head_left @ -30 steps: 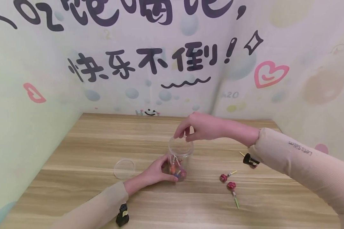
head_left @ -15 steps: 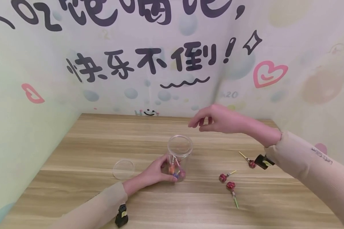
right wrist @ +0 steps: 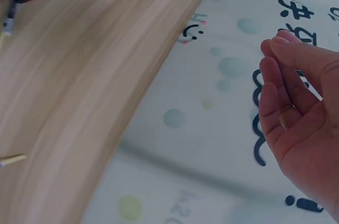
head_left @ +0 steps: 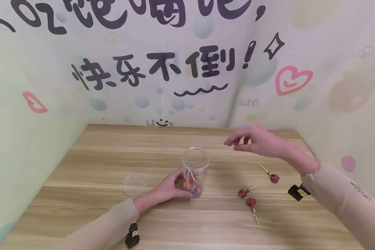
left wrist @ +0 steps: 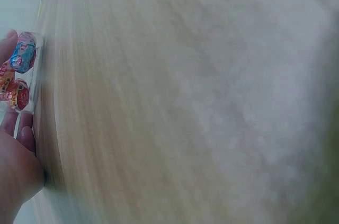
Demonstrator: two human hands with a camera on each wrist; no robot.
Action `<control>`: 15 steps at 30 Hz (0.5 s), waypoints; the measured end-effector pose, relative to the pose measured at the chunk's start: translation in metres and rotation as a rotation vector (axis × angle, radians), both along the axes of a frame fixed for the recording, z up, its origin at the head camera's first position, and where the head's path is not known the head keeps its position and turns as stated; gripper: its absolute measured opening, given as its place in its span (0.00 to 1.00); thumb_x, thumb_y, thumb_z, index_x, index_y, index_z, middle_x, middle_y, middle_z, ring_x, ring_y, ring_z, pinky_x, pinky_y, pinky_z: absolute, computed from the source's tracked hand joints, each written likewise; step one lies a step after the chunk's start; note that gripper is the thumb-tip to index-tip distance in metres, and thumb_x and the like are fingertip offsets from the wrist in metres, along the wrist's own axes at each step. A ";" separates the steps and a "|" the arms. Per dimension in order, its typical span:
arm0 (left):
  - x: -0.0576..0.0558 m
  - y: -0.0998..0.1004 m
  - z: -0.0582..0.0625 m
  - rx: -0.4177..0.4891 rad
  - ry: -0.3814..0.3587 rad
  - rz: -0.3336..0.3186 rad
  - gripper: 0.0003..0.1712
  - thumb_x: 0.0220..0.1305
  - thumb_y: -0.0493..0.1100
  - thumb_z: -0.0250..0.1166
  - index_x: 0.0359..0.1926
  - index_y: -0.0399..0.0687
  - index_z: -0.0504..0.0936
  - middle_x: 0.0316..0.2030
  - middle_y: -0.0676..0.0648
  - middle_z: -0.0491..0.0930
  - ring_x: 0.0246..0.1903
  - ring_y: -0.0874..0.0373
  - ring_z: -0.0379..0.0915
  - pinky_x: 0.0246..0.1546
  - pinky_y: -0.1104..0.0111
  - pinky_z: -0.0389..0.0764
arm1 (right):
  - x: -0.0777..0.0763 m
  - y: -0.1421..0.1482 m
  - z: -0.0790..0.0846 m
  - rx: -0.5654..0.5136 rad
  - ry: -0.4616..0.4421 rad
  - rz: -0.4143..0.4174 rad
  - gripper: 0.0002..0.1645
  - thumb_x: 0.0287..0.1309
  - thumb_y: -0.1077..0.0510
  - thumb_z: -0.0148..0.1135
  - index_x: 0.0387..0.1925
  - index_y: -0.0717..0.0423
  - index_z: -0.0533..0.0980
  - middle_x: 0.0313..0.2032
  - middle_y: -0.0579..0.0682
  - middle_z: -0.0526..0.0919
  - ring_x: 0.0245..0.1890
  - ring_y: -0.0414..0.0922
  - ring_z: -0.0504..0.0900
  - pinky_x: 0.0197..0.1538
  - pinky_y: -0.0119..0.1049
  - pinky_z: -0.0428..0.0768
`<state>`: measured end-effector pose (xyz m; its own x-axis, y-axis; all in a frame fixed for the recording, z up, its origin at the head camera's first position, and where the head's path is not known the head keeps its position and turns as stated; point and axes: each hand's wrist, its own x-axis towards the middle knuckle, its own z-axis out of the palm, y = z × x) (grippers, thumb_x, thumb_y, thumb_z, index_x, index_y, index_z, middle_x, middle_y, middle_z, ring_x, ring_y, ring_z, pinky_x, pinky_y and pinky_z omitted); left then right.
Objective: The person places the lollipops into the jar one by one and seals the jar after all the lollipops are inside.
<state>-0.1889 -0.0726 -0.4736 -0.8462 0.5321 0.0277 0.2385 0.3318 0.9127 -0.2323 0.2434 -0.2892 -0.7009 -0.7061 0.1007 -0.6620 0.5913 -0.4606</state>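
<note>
A clear plastic jar (head_left: 203, 175) stands upright and uncovered on the table, with several wrapped lollipops (head_left: 187, 184) lying low inside it. My left hand (head_left: 165, 189) holds the jar around its lower part, thumb at the front. In the left wrist view, blue and orange wrappers (left wrist: 24, 54) show through the jar wall between thumb and fingers. My right hand (head_left: 260, 141) hovers right of the jar and above the table, fingers loosely bent with nothing in them. Below it lie three red-wrapped lollipops: one with a green stick (head_left: 251, 202), two with yellow sticks (head_left: 242, 193).
A round clear lid (head_left: 134, 184) lies flat on the wooden table (head_left: 112, 159), left of the jar and close to the left forearm. Behind the table's far edge rises a printed wall covering (head_left: 162, 100), with side walls left and right.
My right hand has moved from over the jar's mouth to the right, away from it. The far-right lollipop has come into full view. The left hand and jar stay put.
</note>
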 end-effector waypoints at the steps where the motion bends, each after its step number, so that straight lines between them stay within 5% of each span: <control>1: 0.000 0.000 0.000 -0.002 0.000 0.001 0.40 0.47 0.45 0.80 0.62 0.54 0.73 0.54 0.49 0.81 0.56 0.55 0.74 0.64 0.56 0.67 | 0.001 0.003 -0.005 -0.004 -0.009 -0.008 0.16 0.59 0.64 0.68 0.47 0.44 0.84 0.43 0.40 0.89 0.38 0.32 0.84 0.40 0.30 0.83; 15: 0.001 0.000 -0.002 -0.020 -0.008 0.017 0.42 0.46 0.46 0.80 0.63 0.54 0.72 0.53 0.50 0.80 0.53 0.58 0.74 0.61 0.58 0.69 | 0.017 0.042 -0.076 -0.099 -0.077 -0.118 0.16 0.59 0.61 0.68 0.45 0.38 0.84 0.40 0.36 0.88 0.37 0.31 0.83 0.42 0.29 0.80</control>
